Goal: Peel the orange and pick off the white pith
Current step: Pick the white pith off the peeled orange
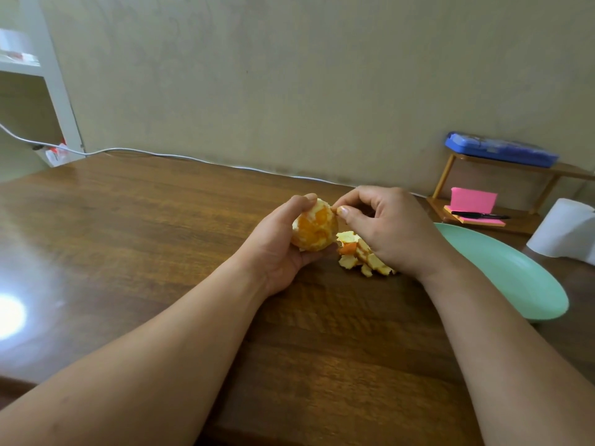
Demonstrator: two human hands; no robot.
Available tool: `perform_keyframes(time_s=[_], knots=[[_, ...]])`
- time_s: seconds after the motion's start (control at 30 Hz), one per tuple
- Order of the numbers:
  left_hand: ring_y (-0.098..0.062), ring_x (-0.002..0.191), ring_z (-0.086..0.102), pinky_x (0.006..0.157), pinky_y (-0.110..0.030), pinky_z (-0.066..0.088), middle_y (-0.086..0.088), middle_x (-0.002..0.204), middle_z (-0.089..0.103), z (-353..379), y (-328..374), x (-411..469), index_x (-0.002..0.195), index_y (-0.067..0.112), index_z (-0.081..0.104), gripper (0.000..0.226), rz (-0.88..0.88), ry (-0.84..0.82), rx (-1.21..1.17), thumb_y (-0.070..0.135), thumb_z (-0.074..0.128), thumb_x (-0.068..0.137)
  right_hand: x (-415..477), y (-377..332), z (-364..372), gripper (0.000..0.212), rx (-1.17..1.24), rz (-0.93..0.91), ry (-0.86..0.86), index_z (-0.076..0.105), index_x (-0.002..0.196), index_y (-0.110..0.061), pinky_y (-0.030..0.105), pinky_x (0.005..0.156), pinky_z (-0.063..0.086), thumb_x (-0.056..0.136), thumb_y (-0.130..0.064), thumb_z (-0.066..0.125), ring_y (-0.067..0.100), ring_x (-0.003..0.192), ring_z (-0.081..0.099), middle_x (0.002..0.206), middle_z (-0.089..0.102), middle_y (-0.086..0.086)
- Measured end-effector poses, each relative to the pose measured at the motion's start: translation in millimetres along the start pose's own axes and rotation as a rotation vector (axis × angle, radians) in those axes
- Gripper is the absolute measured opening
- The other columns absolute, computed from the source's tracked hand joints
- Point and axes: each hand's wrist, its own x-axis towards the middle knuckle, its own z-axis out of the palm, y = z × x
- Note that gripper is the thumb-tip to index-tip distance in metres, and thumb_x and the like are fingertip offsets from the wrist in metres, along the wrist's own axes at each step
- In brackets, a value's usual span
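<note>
Forearms [161, 365] over the wooden table [128, 236], orange [314, 230] at frame centre.
Left hand [277, 249] cups the mostly peeled orange; right hand [386, 226] pinches, apparently, pith [331, 208] at its upper right edge. Peel scraps [360, 255] lie just beside.

Mostly peeled orange [315, 228], patchy white pith remaining, above peel scraps [362, 255].

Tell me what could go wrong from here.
The left hand grips the orange with flesh exposed; squeezing harder could burst segments and drip juice on the table.
The right hand pinches pith at its top edge; a hard tug might tear flesh away.
</note>
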Motion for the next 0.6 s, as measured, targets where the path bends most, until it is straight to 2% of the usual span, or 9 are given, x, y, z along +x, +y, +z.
perform_keyframes(time_s=[0.13, 0.23, 0.4, 0.6], knots=[[-0.034, 0.112, 0.070, 0.084, -0.048, 0.064, -0.025, 0.141, 0.061, -0.6, 0.0, 1.5, 0.122, 0.008, 0.069, 0.033, 0.036, 0.001, 0.041, 0.027, 0.076, 0.096, -0.2, -1.7, -0.9, 0.011, 0.000, 0.014, -0.010, 0.080, 0.107, -0.030, 0.012, 0.075, 0.054, 0.104, -0.032, 0.070, -0.002, 0.091, 0.069, 0.094, 0.076, -0.018], [-0.036, 0.118, 0.069, 0.086, -0.051, 0.065, -0.021, 0.136, 0.064, -3.1, 0.5, 3.2, 0.126, 0.011, 0.070, 0.033, 0.098, 0.010, 0.165, 0.027, 0.075, 0.098, -0.3, -2.3, 0.4, 0.008, -0.037, 0.018, -0.007, 0.080, 0.104, -0.031, 0.014, 0.073, 0.054, 0.103, -0.032, 0.072, -0.002, 0.089, 0.069, 0.092, 0.075, -0.017], [-0.034, 0.117, 0.071, 0.088, -0.053, 0.066, -0.014, 0.130, 0.066, -5.4, -0.4, 2.5, 0.124, 0.023, 0.071, 0.032, 0.165, 0.032, 0.323, 0.031, 0.080, 0.095, 0.6, 1.0, 2.4, 0.009, -0.129, 0.000, -0.010, 0.080, 0.099, -0.029, 0.033, 0.074, 0.059, 0.102, -0.031, 0.072, 0.004, 0.082, 0.068, 0.087, 0.074, -0.015], [-0.030, 0.115, 0.071, 0.087, -0.050, 0.067, -0.007, 0.127, 0.067, -6.3, -0.3, -0.8, 0.121, 0.031, 0.072, 0.031, 0.250, 0.055, 0.432, 0.033, 0.082, 0.091, -0.2, -1.2, 6.4, 0.007, -0.165, -0.045, 0.010, 0.077, 0.096, -0.024, 0.035, 0.072, 0.058, 0.100, -0.027, 0.073, 0.006, 0.079, 0.065, 0.085, 0.071, -0.012]])
